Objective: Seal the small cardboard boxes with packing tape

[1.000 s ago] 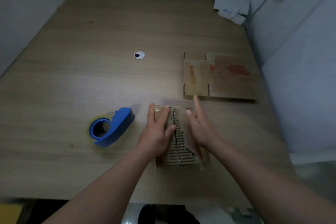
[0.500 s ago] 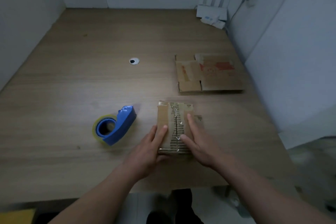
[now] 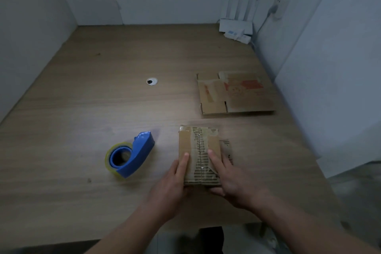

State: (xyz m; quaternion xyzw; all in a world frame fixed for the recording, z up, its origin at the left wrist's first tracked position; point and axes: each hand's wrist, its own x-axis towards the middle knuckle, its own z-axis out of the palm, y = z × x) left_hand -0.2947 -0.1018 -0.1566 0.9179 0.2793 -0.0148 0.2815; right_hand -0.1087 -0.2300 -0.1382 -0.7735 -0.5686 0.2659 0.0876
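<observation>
The left hand [image 3: 170, 188] and right hand [image 3: 234, 184] are released, their straight fingers pressing the taped top of the small cardboard box [image 3: 198, 146] near the desk's [image 3: 82, 119] front edge. A blue tape dispenser [image 3: 130, 154] lies to the box's left, and flattened cardboard [image 3: 235, 94] lies beyond it.

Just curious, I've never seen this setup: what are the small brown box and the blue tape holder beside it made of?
The small brown box looks like matte corrugated cardboard, judging by striped patches like exposed flutes; glossy clear tape glints along its seam. The blue tape dispenser seems smooth moulded plastic, with shiny highlights, holding a yellowish translucent tape roll.
</observation>
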